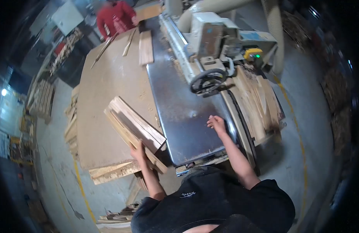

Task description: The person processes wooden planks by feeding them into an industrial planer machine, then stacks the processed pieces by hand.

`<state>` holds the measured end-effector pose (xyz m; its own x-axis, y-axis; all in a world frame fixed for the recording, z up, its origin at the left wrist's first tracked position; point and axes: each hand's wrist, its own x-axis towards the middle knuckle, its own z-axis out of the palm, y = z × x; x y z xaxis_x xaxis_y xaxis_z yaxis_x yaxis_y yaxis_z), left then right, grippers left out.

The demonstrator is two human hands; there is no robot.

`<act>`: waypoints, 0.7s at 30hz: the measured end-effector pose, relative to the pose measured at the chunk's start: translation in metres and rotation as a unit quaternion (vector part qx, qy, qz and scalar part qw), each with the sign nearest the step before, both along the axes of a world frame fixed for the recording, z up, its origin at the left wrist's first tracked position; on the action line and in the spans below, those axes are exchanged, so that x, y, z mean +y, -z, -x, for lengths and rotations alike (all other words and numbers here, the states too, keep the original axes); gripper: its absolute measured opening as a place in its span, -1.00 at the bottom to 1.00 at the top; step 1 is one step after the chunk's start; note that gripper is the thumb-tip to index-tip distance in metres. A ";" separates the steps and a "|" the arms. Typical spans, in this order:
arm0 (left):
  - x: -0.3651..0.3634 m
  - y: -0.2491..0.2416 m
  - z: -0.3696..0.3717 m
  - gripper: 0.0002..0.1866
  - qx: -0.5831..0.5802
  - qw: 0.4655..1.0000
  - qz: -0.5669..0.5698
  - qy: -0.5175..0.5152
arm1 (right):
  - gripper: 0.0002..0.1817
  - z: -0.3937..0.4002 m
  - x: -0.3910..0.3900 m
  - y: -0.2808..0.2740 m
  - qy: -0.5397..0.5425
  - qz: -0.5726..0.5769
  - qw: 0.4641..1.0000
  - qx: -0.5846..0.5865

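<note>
A bundle of wooden boards (133, 126) is gripped from below by the left hand (138, 150), while the right hand (216, 123), fingers loosely curled and empty, is rested on the steel machine table (179, 105)

The person is wearing a black short-sleeved shirt (210, 202) carrying a small pale logo on its chest. Both forearms are showing bare below the sleeves, and the left hand (137, 150) and right hand (217, 123) are going ungloved.

pale tan boards (135, 130), grey steel table (183, 112), red shirt (116, 17)
</note>
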<state>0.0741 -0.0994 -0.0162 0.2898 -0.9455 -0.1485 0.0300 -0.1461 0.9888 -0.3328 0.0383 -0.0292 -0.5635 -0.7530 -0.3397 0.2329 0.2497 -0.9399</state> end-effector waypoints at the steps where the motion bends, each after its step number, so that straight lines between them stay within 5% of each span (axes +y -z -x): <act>1: 0.021 0.012 0.020 -0.15 0.008 0.998 0.063 -0.019 | -0.70 -0.009 0.016 0.001 -0.021 0.011 1.000 0.005; 4: 0.110 -0.049 0.085 -0.16 -0.090 0.996 0.012 -0.014 | -0.69 -0.037 0.069 0.012 -0.088 0.023 0.996 -0.021; 6: 0.119 0.034 0.070 -0.17 -0.258 0.962 0.088 -0.006 | -0.65 -0.056 0.107 0.011 -0.132 -0.006 0.990 -0.055; 8: 0.163 -0.059 0.104 -0.21 0.013 0.997 -0.014 0.071 | -0.56 -0.070 0.143 -0.006 -0.203 -0.055 0.969 -0.133; 9: 0.172 -0.060 0.102 -0.28 0.127 0.982 -0.052 0.128 | -0.45 -0.075 0.158 0.002 -0.266 -0.067 0.950 -0.150; 11: 0.194 -0.061 0.100 -0.56 0.110 0.966 -0.071 0.222 | -0.33 -0.079 0.178 -0.018 -0.391 -0.079 0.897 -0.191; 13: 0.215 -0.055 0.124 -0.51 0.158 0.952 -0.066 0.255 | -0.27 -0.093 0.202 -0.062 -0.374 -0.080 0.907 -0.179; 14: 0.229 -0.069 0.137 -0.46 0.098 0.942 -0.037 0.320 | -0.36 -0.099 0.216 -0.053 -0.334 -0.058 0.923 -0.183; 16: 0.238 -0.010 0.163 -0.46 0.068 0.938 -0.010 0.338 | -0.45 -0.091 0.235 -0.047 -0.352 -0.052 0.879 -0.316; 18: 0.247 0.028 0.194 -0.43 -0.127 0.918 0.150 0.345 | -0.54 -0.085 0.261 -0.038 -0.281 -0.040 0.899 -0.333; 20: 0.266 0.000 0.223 -0.31 -0.425 0.829 0.124 0.340 | -0.64 -0.074 0.282 -0.020 -0.206 -0.029 0.914 -0.349; 21: 0.266 0.022 0.235 -0.27 -0.399 0.843 0.153 0.327 | -0.67 -0.066 0.291 -0.007 -0.148 -0.032 0.911 -0.384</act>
<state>-0.1613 0.1667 -0.0379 -0.4161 -0.9004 0.1272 -0.6502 0.3925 0.6505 -0.2665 0.3296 -0.0225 0.0831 -0.7977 -0.5973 0.7292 0.4572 -0.5092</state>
